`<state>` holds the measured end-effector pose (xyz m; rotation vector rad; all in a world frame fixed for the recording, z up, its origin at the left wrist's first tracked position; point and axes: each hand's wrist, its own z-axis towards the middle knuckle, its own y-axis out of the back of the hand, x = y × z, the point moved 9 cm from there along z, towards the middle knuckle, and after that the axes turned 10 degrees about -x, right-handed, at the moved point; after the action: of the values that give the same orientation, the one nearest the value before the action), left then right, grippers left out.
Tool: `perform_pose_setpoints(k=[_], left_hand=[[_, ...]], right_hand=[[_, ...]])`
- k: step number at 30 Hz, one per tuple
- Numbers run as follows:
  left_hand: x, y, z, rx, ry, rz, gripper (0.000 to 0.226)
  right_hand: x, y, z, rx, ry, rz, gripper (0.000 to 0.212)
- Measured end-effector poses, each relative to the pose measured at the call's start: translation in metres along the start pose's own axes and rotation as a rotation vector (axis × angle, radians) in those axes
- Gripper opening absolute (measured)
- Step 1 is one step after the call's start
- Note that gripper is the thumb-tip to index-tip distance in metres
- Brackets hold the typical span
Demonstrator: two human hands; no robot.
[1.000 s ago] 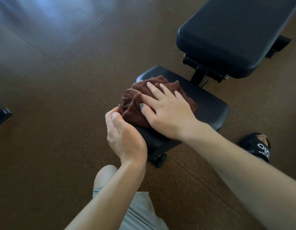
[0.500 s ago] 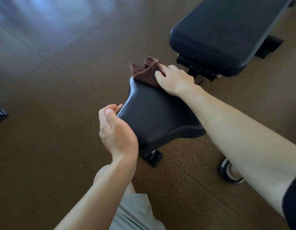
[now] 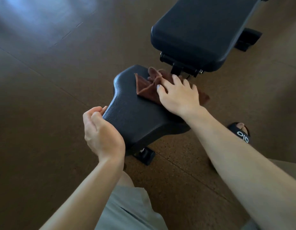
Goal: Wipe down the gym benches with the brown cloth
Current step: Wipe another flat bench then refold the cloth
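A black padded bench seat stands low in the middle of the view, with the long black back pad beyond it at the upper right. The brown cloth lies crumpled on the far end of the seat. My right hand presses flat on the cloth with fingers spread. My left hand is at the seat's near left corner with its fingers curled around the edge of the pad.
Brown cork-like floor surrounds the bench. The bench's black foot sits under the seat, and a hinge bracket joins the two pads. My foot in a black slide sandal stands right of the seat. My knee in grey shorts is below.
My right hand has pulled the cloth back from the seat's far tip toward the right side of the seat. My left hand stays at the near corner.
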<state>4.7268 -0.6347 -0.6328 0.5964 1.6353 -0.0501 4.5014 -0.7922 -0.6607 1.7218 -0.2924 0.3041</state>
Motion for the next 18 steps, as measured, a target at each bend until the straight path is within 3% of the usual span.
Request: perform_pose_setpoints(k=[3, 6, 10, 14, 18], left_hand=[[0.002, 0.001, 0.002, -0.009, 0.016, -0.032, 0.038], [0.007, 0.001, 0.006, -0.039, 0.053, -0.068, 0.034], [0.011, 0.002, 0.006, -0.036, 0.081, -0.088, 0.035], [0.008, 0.0, 0.004, -0.017, 0.095, -0.104, 0.033], [0.004, 0.0, 0.001, -0.016, 0.07, -0.079, 0.034]], right_hand=[[0.033, -0.007, -0.016, 0.009, 0.091, 0.009, 0.055], [0.063, 0.0, -0.092, -0.064, 0.276, 0.098, 0.052], [0.064, 0.0, -0.131, -0.172, 0.302, 0.134, 0.05], [0.002, 0.01, -0.095, -0.24, 0.101, 0.12, 0.049], [-0.061, 0.009, -0.06, -0.272, -0.174, 0.432, 0.044]])
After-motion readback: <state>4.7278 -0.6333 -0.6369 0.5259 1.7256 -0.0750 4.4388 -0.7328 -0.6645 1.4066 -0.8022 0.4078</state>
